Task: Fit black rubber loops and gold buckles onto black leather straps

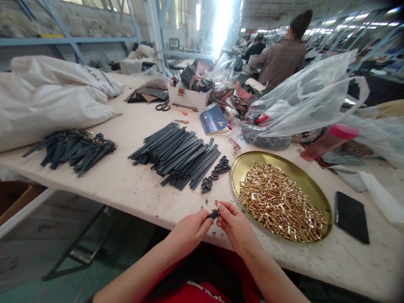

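My left hand (193, 229) pinches a short dark strap (213, 215) near the table's front edge. The fingers of my right hand (234, 225) close on a small gold buckle (217, 208) at the strap's upper end. Part of the strap is hidden by my fingers. Just beyond my hands lie a pile of flat dark straps (176, 153) and a cluster of small dark loops (217, 170). To the right, a round gold tray (237, 162) bears a heap of gold buckles (280, 202). Straps with buckles on them (74, 149) lie bunched at the left.
A black phone (352, 216) lies right of the tray. Behind are a blue booklet (213, 119), scissors (163, 107), a white box (189, 97), a clear plastic bag (303, 101) and a pink-lidded bottle (331, 141). White sacks (53, 99) cover the left side. A person (280, 59) stands farther back.
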`<state>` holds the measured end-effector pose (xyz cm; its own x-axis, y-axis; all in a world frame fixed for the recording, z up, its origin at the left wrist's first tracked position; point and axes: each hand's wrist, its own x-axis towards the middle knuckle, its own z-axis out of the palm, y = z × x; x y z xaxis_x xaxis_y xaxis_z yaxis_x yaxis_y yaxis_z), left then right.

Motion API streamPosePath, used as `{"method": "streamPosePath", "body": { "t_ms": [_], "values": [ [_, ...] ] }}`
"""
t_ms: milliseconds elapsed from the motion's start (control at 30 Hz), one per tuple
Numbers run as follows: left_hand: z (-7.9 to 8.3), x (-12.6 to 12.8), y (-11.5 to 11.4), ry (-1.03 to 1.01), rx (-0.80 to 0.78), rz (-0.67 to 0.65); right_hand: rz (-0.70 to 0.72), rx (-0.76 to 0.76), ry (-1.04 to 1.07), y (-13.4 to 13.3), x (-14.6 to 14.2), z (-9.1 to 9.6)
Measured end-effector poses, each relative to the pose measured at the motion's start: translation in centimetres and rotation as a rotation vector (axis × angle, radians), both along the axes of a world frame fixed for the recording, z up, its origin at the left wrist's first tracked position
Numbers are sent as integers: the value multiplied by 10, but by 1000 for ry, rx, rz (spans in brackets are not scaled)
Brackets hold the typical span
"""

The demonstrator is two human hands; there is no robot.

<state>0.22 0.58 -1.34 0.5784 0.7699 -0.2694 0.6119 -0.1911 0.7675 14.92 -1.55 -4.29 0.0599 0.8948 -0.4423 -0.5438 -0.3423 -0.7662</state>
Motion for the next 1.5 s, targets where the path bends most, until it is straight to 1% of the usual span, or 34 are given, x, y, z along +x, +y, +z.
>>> {"method": "streamPosePath", "body": {
  "t_ms": [67, 167, 200, 267, 467, 533, 633, 733, 833, 933, 967, 1033, 1100, 1167, 1233, 1367, 1500],
  "values": [
    [2, -1, -1, -2, 4, -12, 58, 23, -84, -3, -1, 1],
    [4, -1, -1, -95, 1, -10, 125, 129, -333, -8, -5, 3],
    [5, -1, -2, -123, -9, 1, 127, 163, -406, -10, -6, 5],
    [5, 0, -3, -145, -46, 39, 103, 207, -486, -13, -8, 6],
    [5, 1, -8, -210, -168, 136, -14, 272, -601, -17, -6, 4],
    [2, 2, -9, -230, -194, 171, -12, 274, -638, -17, -6, 4],
    [-5, 4, -9, -257, -240, 245, 40, 290, -671, -18, -6, 3],
    [-9, 5, -8, -297, -348, 274, 88, 260, -614, -17, -5, 3],
    [-8, 6, -8, -339, -422, 271, 64, 201, -529, -15, -6, 1],
    [-6, 7, -8, -357, -450, 301, 44, 190, -523, -15, -7, 0],
    [-5, 7, -8, -362, -464, 312, 44, 200, -560, -15, -7, 1],
    [-6, 8, -9, -379, -498, 331, 36, 253, -701, -17, -7, 2],
    [-8, 9, -10, -399, -514, 345, 24, 349, -872, -20, -7, 3],
    [-11, 8, -11, -414, -497, 346, 29, 422, -971, -21, -5, 3],
    [-13, 7, -12, -420, -464, 339, 74, 397, -935, -21, -3, 2],
    [-12, 5, -12, -420, -444, 317, 184, 226, -641, -18, -2, 2],
    [-11, 1, -13, -410, -429, 348, 264, 200, -388, -18, -5, 12]
  ]
}}
